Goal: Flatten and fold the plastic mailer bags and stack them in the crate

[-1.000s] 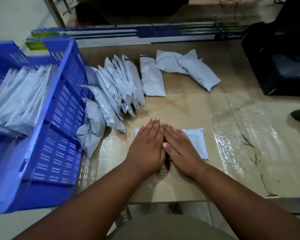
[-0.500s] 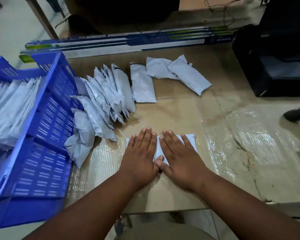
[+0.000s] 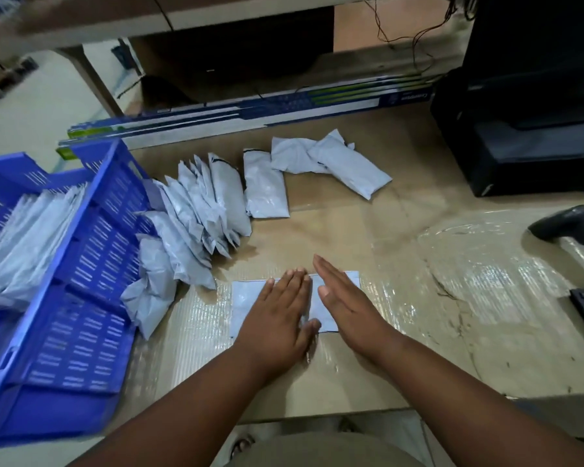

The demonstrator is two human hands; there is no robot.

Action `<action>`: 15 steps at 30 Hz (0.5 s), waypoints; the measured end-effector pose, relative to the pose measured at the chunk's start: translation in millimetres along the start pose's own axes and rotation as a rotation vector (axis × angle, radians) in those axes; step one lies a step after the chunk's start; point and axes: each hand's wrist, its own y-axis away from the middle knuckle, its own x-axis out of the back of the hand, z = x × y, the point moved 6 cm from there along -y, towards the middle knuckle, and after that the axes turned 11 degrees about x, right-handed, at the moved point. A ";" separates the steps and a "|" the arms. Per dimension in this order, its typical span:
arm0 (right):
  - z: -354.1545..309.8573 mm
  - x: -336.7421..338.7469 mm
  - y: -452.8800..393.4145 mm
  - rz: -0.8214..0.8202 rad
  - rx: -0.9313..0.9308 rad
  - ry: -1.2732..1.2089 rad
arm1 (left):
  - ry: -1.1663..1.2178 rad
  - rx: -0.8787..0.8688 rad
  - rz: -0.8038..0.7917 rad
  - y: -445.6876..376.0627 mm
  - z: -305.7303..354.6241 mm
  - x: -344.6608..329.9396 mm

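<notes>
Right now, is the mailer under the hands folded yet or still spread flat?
Spread flat: the mailer lies as a single smooth rectangle on the table, with the left hand and right hand pressing it open-palmed. No fold shows.

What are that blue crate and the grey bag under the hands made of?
The blue crate looks like rigid moulded plastic, its walls pierced with slots. The grey bag seems to be thin plastic film with a faint sheen, lying nearly flat with light wrinkles.
</notes>
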 end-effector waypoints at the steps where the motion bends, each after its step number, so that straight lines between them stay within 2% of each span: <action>1: -2.1 2.5 0.2 -0.024 0.016 0.062 | 0.012 0.007 0.003 0.8 1.4 -4.2; 4: 0.3 3.6 6.8 -0.216 0.147 0.726 | 0.000 0.005 0.017 1.3 -0.6 -10.0; 6: 14.7 5.8 18.6 -0.324 0.091 0.950 | -0.017 -0.004 0.006 0.8 -2.0 -10.3; 11: 26.8 5.9 29.6 -0.356 -0.002 0.963 | -0.045 -0.007 -0.020 1.0 -0.5 -10.5; 15: 21.3 15.5 25.1 -0.355 -0.004 0.816 | -0.049 0.006 -0.050 1.6 0.2 -8.5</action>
